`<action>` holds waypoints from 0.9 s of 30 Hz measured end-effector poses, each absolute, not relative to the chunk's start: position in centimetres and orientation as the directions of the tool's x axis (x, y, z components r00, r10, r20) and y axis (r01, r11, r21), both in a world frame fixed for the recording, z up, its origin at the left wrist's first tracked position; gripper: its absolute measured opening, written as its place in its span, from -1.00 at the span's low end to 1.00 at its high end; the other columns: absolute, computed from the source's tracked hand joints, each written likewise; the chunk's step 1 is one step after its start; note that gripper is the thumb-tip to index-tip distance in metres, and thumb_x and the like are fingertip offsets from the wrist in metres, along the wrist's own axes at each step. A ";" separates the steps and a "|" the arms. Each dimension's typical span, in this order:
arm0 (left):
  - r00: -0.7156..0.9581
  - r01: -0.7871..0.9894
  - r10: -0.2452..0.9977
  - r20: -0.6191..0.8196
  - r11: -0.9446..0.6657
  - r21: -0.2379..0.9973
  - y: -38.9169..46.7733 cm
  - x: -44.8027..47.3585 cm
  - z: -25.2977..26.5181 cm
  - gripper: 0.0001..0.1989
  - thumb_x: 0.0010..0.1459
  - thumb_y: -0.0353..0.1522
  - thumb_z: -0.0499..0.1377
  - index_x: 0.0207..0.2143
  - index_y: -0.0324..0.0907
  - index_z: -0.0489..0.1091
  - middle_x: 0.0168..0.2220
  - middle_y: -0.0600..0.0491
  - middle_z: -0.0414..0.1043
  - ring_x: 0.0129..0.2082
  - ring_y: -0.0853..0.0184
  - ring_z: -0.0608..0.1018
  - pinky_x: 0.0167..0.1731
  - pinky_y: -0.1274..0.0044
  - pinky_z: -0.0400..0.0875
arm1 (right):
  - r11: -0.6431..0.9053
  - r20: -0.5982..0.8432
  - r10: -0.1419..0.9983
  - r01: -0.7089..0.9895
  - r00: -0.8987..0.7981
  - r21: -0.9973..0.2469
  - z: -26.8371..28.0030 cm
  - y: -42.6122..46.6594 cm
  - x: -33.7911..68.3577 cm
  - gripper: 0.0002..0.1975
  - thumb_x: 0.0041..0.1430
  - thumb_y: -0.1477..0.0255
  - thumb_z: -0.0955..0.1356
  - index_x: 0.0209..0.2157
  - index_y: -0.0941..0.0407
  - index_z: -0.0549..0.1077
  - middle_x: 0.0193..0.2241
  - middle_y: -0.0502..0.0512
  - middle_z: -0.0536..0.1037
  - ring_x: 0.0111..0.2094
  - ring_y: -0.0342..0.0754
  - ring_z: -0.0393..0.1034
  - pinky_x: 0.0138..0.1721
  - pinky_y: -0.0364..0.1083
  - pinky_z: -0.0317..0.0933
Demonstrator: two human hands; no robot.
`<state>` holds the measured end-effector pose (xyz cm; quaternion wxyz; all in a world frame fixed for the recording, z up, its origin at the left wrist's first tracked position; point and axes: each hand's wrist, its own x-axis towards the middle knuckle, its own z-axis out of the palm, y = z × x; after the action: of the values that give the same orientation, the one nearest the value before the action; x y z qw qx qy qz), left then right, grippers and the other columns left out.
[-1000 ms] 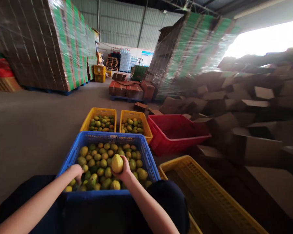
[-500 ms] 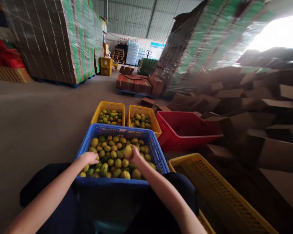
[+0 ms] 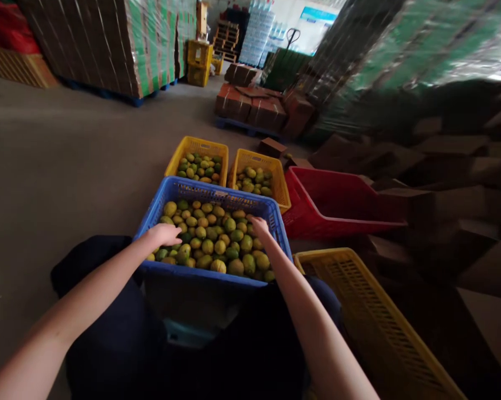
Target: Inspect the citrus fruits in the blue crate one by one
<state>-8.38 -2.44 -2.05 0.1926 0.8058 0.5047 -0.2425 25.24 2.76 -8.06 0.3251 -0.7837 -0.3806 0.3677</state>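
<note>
A blue plastic crate point(image 3: 206, 278) stands before my knees, filled with many small round fruits point(image 3: 219, 247), yellow, green and brownish. Over its left side reaches my left hand point(image 3: 167, 234), fingers stretched out just above the fruits and no fruit seen in it. At the right side, my right hand point(image 3: 259, 225) lies low among the fruits near the crate's wall. Its fingers point forward, and I see no fruit in them; the fingertips partly merge with the fruits behind.
Two yellow crates point(image 3: 203, 145) with similar fruits stand behind the blue one. A red bin point(image 3: 346, 222) is to the right, and a long yellow crate point(image 3: 375, 311) beside my right knee. Cardboard boxes point(image 3: 450, 205) pile up at far right; wrapped pallets point(image 3: 159, 50) stand behind.
My right hand has moved right, and the yellowish fruit it held no longer shows in it. My left hand stays over the left side. The view has tilted down.
</note>
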 end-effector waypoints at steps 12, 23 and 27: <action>0.435 0.891 0.741 -0.512 -0.435 0.127 -3.1 -6.8 -1.2 -0.57 0.30 -0.23 0.05 0.13 -0.24 0.38 0.05 -0.24 0.50 -0.01 0.01 0.57 -0.06 0.33 0.42 | -0.379 -0.364 0.890 0.888 0.274 -0.260 -14.3 3.7 20.6 -0.58 0.17 0.53 0.33 0.08 0.26 0.35 0.10 0.44 0.40 0.14 0.22 0.30 0.01 0.01 0.24; 0.355 0.934 0.819 -0.451 -0.331 0.134 -1.3 -6.9 -1.5 -0.56 0.29 -0.27 0.08 0.16 -0.24 0.36 0.03 -0.27 0.49 -0.01 -0.05 0.54 -0.02 0.24 0.36 | -0.212 -0.442 0.885 0.971 0.145 -0.106 -18.9 12.5 16.7 -0.38 0.28 0.34 0.29 0.29 0.29 0.12 0.14 0.51 0.38 0.18 0.24 0.32 0.11 0.09 0.18; 0.227 0.974 0.841 -0.491 -0.207 0.096 -1.0 -8.1 -1.9 -0.52 0.29 -0.29 0.08 0.21 -0.28 0.31 0.05 -0.33 0.46 0.02 -0.10 0.52 0.02 0.20 0.31 | -0.239 -0.453 0.872 0.969 0.185 -0.065 -20.6 14.5 16.6 -0.37 0.32 0.27 0.24 0.29 0.34 0.11 0.12 0.58 0.39 0.14 0.30 0.36 0.10 0.18 0.18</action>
<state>-8.12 -0.99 -1.85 0.1965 0.7583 0.5983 -0.1686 16.60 14.54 -20.55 -0.1188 -0.7604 -0.6052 0.2034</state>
